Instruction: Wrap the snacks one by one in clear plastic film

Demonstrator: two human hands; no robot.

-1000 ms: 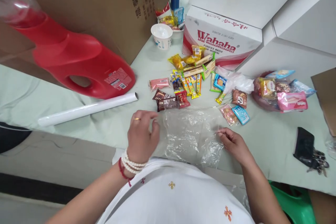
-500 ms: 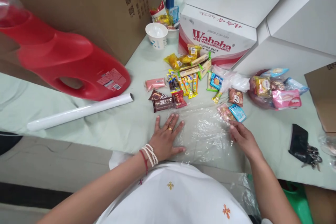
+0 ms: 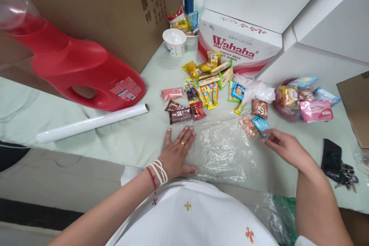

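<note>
A clear plastic bag point(image 3: 221, 148) lies flat on the pale green cloth in front of me. My left hand point(image 3: 177, 153) rests palm down on the bag's left edge, fingers spread. My right hand point(image 3: 285, 148) is to the right of the bag, its fingertips pinched on the near corner of a small blue snack packet point(image 3: 259, 123). A pink packet point(image 3: 248, 126) lies right beside the blue one. Several wrapped snacks point(image 3: 201, 92) are spread out beyond the bag, with dark chocolate bars point(image 3: 181, 113) nearest my left hand.
A red jug point(image 3: 86, 73) lies on its side at the left, a white paper roll point(image 3: 92, 122) below it. A Wahaha carton point(image 3: 239, 48) and paper cup point(image 3: 174, 41) stand behind. A snack-filled bag point(image 3: 305, 100) and black key case point(image 3: 331, 155) sit at the right.
My left hand went from pinching the bag to lying flat on it. My right hand let go of the bag's right edge and moved right and forward to the blue packet.
</note>
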